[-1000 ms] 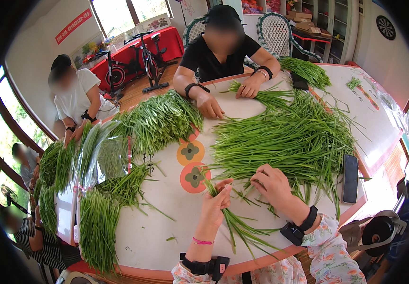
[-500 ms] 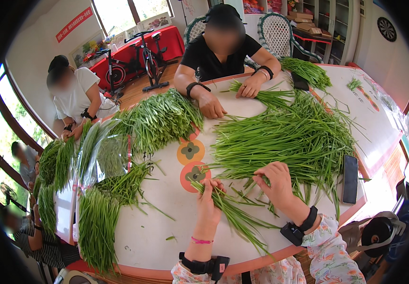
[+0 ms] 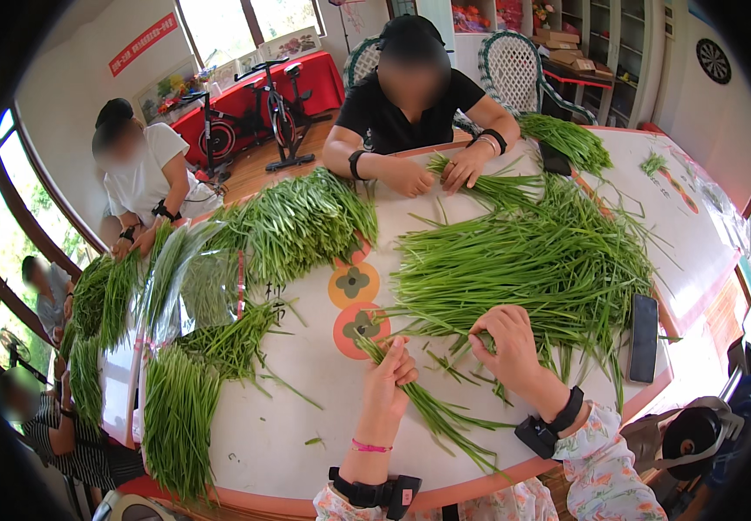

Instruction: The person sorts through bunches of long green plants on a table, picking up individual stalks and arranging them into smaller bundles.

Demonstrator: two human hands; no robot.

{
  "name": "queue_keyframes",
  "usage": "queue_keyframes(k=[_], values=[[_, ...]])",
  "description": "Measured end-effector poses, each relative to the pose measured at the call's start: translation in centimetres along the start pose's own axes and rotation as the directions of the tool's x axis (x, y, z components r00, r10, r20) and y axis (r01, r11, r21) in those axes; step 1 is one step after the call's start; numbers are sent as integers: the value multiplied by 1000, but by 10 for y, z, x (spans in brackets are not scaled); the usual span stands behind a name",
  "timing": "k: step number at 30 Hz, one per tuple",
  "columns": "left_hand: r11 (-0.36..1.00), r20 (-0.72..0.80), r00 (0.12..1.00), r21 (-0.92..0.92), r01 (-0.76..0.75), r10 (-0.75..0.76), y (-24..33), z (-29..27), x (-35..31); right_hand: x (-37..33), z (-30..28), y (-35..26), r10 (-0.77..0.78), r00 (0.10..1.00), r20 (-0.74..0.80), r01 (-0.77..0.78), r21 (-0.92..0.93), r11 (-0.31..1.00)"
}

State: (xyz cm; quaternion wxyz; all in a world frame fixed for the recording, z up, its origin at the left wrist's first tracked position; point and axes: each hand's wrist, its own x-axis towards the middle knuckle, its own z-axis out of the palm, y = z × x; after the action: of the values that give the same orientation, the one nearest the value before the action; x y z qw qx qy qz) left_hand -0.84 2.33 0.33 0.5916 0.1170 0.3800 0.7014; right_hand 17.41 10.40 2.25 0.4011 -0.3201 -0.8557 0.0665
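My left hand [image 3: 388, 379] is closed around a small bunch of garlic chives [image 3: 452, 427], whose leaves trail toward the lower right over the table's near edge. Just right of it, my right hand [image 3: 509, 349] hovers at the near edge of a large chive pile [image 3: 514, 260], fingers curled with thumb and forefinger together. Whatever those fingers hold, if anything, is too small to make out. A few loose chive leaves [image 3: 454, 369] lie between my hands on the white table [image 3: 297, 434].
Across the table a co-worker's hands [image 3: 445, 174] handle more chives. Chive heaps [image 3: 293, 226] and a neat bundle [image 3: 180, 417] lie to the left beside a clear plastic sheet [image 3: 210, 282]. A dark phone [image 3: 643, 339] rests near the right edge. Other people work at far left.
My right hand's fingers have curled in a little. The co-worker opposite has brought one hand over to the other at their chives. The whole view has shifted slightly.
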Motion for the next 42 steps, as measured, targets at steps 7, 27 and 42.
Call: queue_keyframes(k=[7, 27, 42], values=[[932, 98, 941, 203, 299, -323, 0, 7, -4, -2, 5, -1, -179, 979, 94, 139, 329, 934], [936, 127, 934, 158, 313, -334, -1, 1, -2, 0, 0, -8, -351, 891, 287, 138, 566, 813], [997, 2, 999, 63, -42, 42, -3, 3, -2, -8, 8, 4, -187, 935, 302, 142, 165, 976]])
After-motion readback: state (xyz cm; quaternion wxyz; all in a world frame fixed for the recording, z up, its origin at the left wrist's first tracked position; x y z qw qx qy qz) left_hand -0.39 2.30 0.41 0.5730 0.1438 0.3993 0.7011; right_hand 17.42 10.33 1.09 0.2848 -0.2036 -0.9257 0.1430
